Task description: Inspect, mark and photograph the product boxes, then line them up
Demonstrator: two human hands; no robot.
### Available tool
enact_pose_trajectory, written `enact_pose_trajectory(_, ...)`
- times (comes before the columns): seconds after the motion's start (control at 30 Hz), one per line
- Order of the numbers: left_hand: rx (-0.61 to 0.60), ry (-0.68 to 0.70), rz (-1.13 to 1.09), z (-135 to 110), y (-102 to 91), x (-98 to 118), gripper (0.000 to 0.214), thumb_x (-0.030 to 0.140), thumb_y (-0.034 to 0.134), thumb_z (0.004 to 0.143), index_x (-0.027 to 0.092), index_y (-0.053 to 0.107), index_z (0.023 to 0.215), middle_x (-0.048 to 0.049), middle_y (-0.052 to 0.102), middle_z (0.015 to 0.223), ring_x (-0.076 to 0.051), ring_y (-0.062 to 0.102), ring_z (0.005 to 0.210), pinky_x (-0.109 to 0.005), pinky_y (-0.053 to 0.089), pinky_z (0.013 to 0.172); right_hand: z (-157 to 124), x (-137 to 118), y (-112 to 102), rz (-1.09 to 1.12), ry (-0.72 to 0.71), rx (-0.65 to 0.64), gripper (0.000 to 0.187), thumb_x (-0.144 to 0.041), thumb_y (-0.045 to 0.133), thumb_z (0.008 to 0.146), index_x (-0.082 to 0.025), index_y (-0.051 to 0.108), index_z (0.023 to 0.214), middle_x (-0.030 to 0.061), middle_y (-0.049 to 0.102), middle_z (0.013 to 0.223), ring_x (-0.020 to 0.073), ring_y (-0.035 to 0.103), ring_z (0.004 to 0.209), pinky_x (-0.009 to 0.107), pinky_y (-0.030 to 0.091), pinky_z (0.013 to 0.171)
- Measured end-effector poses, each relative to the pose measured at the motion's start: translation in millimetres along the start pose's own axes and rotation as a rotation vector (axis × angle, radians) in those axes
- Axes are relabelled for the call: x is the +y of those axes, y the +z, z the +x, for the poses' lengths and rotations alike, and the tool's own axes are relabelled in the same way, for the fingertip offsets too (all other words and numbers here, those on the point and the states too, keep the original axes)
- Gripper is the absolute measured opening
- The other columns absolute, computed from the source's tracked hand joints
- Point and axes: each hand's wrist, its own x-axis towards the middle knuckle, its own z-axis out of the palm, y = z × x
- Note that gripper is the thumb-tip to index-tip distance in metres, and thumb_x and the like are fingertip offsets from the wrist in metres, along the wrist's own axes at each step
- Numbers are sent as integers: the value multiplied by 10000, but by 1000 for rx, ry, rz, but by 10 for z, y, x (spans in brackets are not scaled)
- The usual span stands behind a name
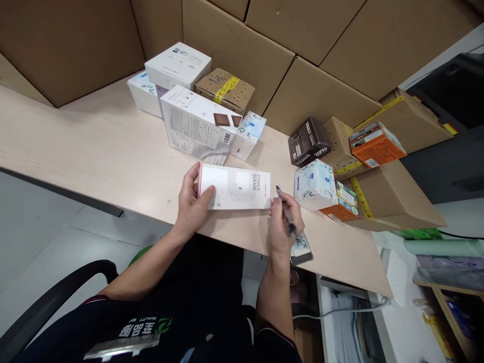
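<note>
Nearest, a dark shirt is seen, with a flat printed item lying at the counter's near edge beside the right wrist. The two hands are held apart. A black pen is gripped in the right hand, its tip raised just beyond the right end of a white POWER BANK box. That box is held at its left end by the left hand, over the near part of the counter; whether it is also touched by the right fingertips cannot be told for certain. Farther right, a blue-patterned box is placed in front of a dark brown box. Farther left, a large white box is stood before a yellow-taped cardboard box. Behind these, big brown cartons are stacked.
</note>
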Motion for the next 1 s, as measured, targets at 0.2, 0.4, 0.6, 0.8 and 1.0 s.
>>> enact_pose_trajectory(0.2, 45, 35, -15, 17, -11, -26, 695, 380, 755, 895, 285, 447, 1510, -101, 483, 1583, -276, 506, 1445, -417, 497, 1176, -129, 163, -162, -437, -199, -362, 475, -155, 396, 984, -184, 627, 1398, 181, 667, 1290, 307, 629, 1169, 535, 534, 984)
enact_pose_trajectory(0.4, 53, 41, -29, 37, -5, -23, 720, 429, 789, 869, 296, 464, 1497, -92, 488, 1580, -294, 471, 1480, -438, 482, 1195, -134, 54, -103, -644, -183, -456, 521, -120, 326, 999, -107, 575, 1457, 229, 689, 1228, 335, 605, 1064, 560, 503, 945)
enact_pose_trajectory(0.6, 64, 36, -27, 47, -11, 1, 731, 451, 802, 857, 312, 465, 1490, -81, 471, 1594, -298, 430, 1511, -439, 473, 1207, -132, 51, -7, -697, -134, -454, 504, -167, 322, 1016, -39, 570, 1436, 256, 698, 1144, 339, 602, 1005, 551, 491, 918)
enact_pose_trajectory(0.8, 46, 40, -9, 47, -25, -11, 735, 457, 787, 878, 325, 440, 1512, -78, 438, 1619, -292, 430, 1512, -420, 479, 1201, -109, 43, -142, -638, -138, -435, 501, -241, 354, 1018, -127, 575, 1453, 218, 700, 1194, 328, 598, 1027, 543, 469, 951)
enact_pose_trajectory(1.0, 47, 50, -12, 56, -16, -31, 720, 463, 787, 880, 322, 452, 1501, -75, 445, 1608, -292, 417, 1521, -420, 452, 1226, -105, 158, -637, -835, 70, -306, 816, -631, 623, 873, -137, 528, 1515, 314, 560, 1432, 506, 508, 1244, 694, 410, 964)
